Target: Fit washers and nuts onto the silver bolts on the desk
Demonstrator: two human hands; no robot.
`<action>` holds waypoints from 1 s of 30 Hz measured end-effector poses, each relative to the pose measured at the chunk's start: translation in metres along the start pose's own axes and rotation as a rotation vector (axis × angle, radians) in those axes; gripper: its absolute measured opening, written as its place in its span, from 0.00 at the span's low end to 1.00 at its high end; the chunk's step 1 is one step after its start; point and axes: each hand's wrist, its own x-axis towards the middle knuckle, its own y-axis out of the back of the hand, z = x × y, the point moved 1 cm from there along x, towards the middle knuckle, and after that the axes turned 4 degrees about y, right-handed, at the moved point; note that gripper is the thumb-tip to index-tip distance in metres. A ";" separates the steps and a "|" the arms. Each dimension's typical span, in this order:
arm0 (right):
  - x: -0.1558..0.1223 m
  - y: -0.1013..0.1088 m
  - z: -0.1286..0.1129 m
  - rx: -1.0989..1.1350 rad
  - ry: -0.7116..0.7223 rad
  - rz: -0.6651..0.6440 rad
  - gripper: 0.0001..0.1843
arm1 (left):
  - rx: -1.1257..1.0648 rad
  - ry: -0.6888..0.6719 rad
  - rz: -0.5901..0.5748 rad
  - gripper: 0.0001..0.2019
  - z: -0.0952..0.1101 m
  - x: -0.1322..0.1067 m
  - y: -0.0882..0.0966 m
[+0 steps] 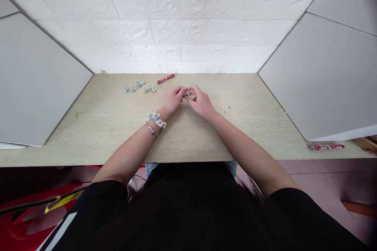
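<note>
A small silvery bolt point(187, 93) is held up over the middle of the table, between the fingertips of both hands. My left hand point(173, 99) pinches it from the left side. From the right, my right hand point(201, 102) has its thumb and fingers curled closed around the other end. The fingers partly hide the bolt, so I cannot tell whether a nut or washer is on it. To the left of my left hand stand several metal bolts point(145, 89) with washer-like rings, most with their shanks pointing up.
A red marker-like tube point(165, 79) lies behind the hands near the white brick wall point(165, 31). A similar red tube point(326, 147) rests at the table's point(106, 125) front right. Grey panels point(330, 74) flank both sides. Tiny reddish scraps point(228, 107) lie right of my hands.
</note>
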 end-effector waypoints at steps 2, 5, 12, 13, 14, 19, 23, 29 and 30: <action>0.000 0.000 0.000 -0.019 0.021 -0.013 0.14 | 0.026 -0.016 -0.002 0.15 0.001 -0.001 0.000; -0.001 0.002 -0.002 -0.013 0.025 -0.032 0.11 | 0.066 -0.020 -0.011 0.17 0.004 -0.003 0.000; -0.001 0.004 -0.005 0.009 -0.006 -0.048 0.12 | 0.057 0.006 -0.068 0.16 0.005 -0.006 -0.005; -0.001 0.003 -0.005 0.007 -0.007 -0.058 0.11 | 0.057 0.010 -0.060 0.16 0.003 -0.005 -0.005; -0.001 0.002 -0.005 0.001 -0.008 -0.066 0.11 | 0.055 0.019 -0.048 0.15 0.002 -0.005 -0.005; -0.001 0.001 -0.004 -0.024 -0.008 -0.078 0.11 | 0.034 0.057 -0.022 0.12 0.000 -0.003 -0.005; -0.001 0.002 -0.005 0.008 -0.005 -0.074 0.11 | 0.009 0.068 -0.035 0.12 0.003 -0.005 -0.005; -0.002 0.002 -0.006 0.010 -0.016 -0.080 0.14 | 0.033 0.091 -0.030 0.11 0.007 -0.007 -0.005; -0.002 0.001 -0.005 0.006 -0.013 -0.073 0.14 | 0.035 0.091 -0.026 0.11 0.006 -0.007 -0.005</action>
